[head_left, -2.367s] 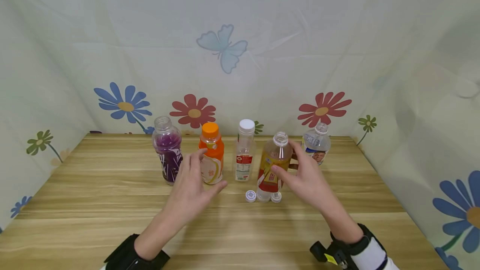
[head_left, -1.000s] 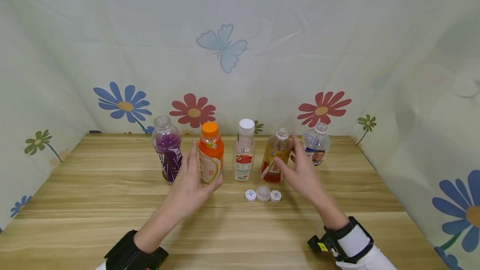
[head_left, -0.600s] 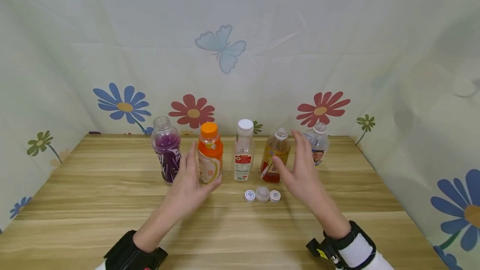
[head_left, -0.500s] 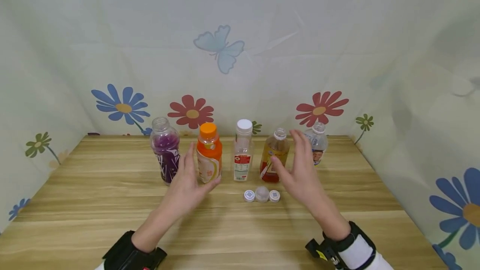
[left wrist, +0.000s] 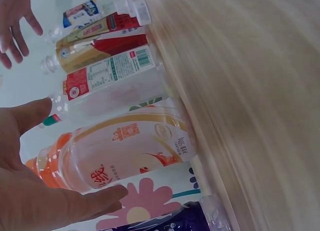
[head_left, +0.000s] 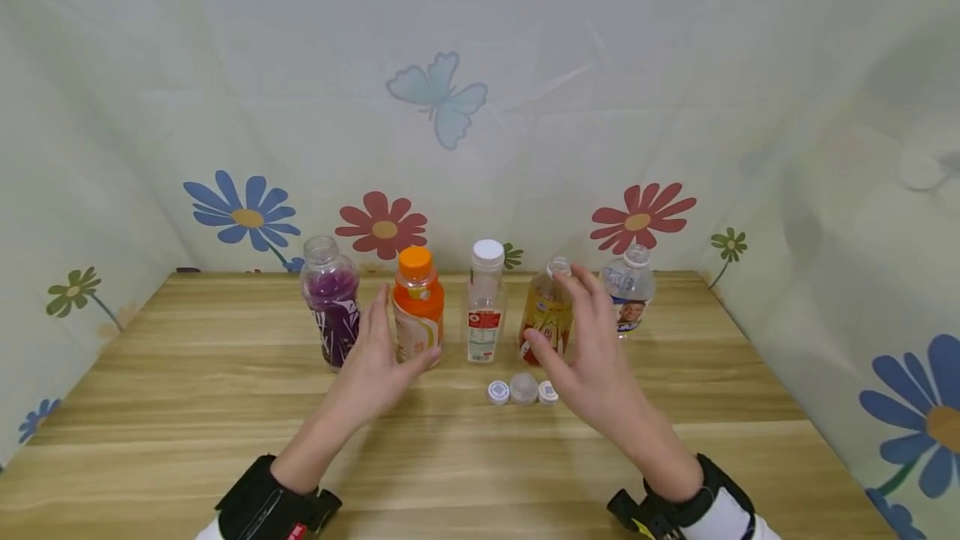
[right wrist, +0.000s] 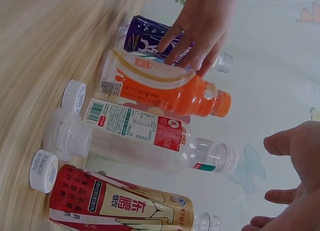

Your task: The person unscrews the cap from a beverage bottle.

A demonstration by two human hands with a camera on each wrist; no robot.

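Orange-capped bottle (head_left: 417,307) and yellow-and-red bottle (head_left: 542,312) stand upright on the wooden table (head_left: 450,473) in the head view, with a white-capped bottle (head_left: 486,307) between them. Left hand (head_left: 373,382) is by the former, thumb spread from its fingers, right hand (head_left: 596,369) by the latter, thumb apart too; contact cannot be told. Two white caps (head_left: 498,392) flank a translucent piece (head_left: 524,388) nearer the person. From the left wrist, the orange-capped bottle shows across the left hand's wide thumb-finger gap. From the right wrist, the right hand's thumb and fingers are parted, gripping nothing.
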